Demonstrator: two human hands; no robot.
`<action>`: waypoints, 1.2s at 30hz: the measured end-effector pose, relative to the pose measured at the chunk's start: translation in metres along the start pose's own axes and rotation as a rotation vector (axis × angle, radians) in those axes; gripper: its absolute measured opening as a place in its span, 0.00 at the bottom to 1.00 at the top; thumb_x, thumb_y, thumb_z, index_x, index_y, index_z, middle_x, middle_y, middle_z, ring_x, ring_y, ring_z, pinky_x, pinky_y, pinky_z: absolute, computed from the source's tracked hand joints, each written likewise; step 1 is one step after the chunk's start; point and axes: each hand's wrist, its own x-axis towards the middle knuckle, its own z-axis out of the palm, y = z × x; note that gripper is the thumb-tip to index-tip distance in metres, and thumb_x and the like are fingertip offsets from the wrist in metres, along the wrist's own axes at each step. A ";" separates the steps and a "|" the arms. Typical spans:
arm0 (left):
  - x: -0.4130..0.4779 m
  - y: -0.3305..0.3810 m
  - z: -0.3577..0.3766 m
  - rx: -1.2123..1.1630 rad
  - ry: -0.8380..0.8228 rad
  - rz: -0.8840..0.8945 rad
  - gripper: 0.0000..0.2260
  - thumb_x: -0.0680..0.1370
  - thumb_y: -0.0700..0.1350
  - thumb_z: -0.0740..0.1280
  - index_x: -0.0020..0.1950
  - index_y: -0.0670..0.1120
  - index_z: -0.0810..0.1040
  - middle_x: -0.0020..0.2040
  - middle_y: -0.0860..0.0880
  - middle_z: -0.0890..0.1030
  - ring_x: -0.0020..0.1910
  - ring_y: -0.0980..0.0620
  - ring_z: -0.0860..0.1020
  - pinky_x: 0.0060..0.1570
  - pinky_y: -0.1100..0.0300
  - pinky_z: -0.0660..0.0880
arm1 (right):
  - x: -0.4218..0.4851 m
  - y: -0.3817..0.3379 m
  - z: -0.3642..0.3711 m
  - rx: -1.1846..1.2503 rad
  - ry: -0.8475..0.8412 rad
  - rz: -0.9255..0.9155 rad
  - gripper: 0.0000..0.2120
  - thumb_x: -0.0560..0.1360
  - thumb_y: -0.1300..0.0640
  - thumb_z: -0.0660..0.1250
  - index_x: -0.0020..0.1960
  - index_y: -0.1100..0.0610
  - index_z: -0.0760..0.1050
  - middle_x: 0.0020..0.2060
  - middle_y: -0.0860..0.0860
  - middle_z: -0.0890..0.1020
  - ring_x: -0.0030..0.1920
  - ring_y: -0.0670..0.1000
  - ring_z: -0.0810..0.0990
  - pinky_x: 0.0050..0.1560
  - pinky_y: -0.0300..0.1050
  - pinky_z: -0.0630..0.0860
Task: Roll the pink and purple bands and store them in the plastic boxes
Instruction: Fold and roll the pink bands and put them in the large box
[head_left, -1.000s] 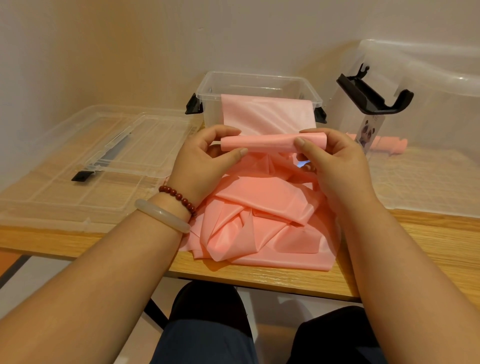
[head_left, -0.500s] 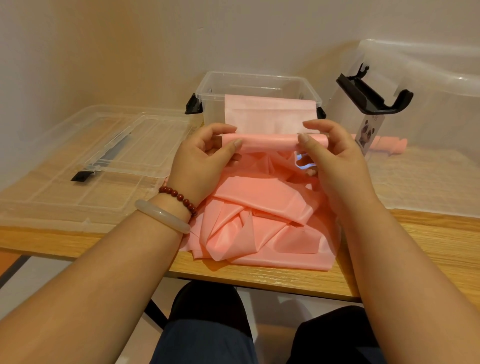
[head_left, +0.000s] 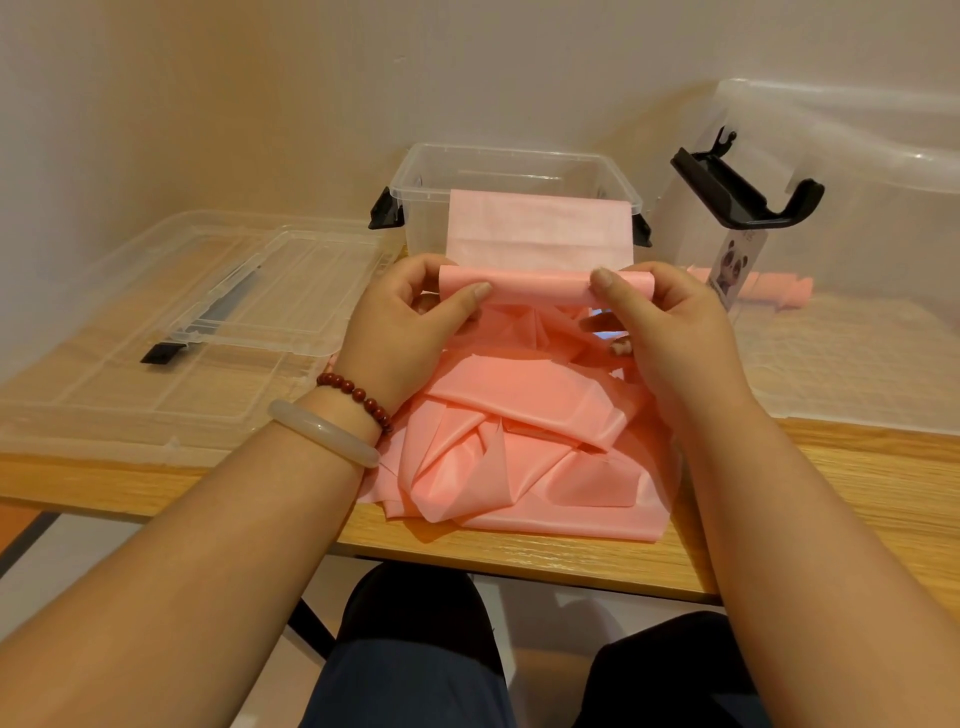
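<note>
A thin pink stretchy band (head_left: 524, 447) lies heaped on the wooden table (head_left: 857, 483), its far end rolled between the hands. The left hand (head_left: 410, 332) and right hand (head_left: 670, 332) each pinch one end of the roll, before the small clear plastic box (head_left: 421, 176).

Wooden table (head_left: 571, 564) holds crumpled pink band (head_left: 519, 457), small box (head_left: 426, 218), large box (head_left: 857, 171), large lid (head_left: 78, 405).
</note>
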 end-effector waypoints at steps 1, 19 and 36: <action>0.000 -0.001 0.000 0.006 0.006 -0.005 0.04 0.76 0.41 0.71 0.46 0.48 0.77 0.42 0.48 0.82 0.41 0.55 0.82 0.45 0.59 0.80 | 0.000 0.000 -0.001 0.028 -0.017 -0.004 0.09 0.75 0.55 0.72 0.53 0.56 0.78 0.45 0.55 0.83 0.40 0.51 0.85 0.27 0.41 0.78; 0.001 -0.001 0.002 -0.045 -0.022 0.011 0.09 0.75 0.38 0.71 0.48 0.50 0.76 0.44 0.46 0.81 0.39 0.54 0.81 0.40 0.63 0.78 | 0.000 0.001 0.000 -0.016 -0.046 -0.048 0.08 0.77 0.54 0.70 0.54 0.54 0.78 0.38 0.52 0.80 0.32 0.43 0.79 0.26 0.35 0.74; 0.000 -0.001 0.001 -0.016 -0.044 0.017 0.10 0.74 0.37 0.72 0.50 0.49 0.76 0.47 0.45 0.80 0.43 0.52 0.81 0.45 0.59 0.81 | 0.001 0.004 -0.001 -0.054 0.002 -0.068 0.01 0.76 0.55 0.72 0.46 0.52 0.80 0.32 0.44 0.80 0.32 0.44 0.79 0.34 0.51 0.83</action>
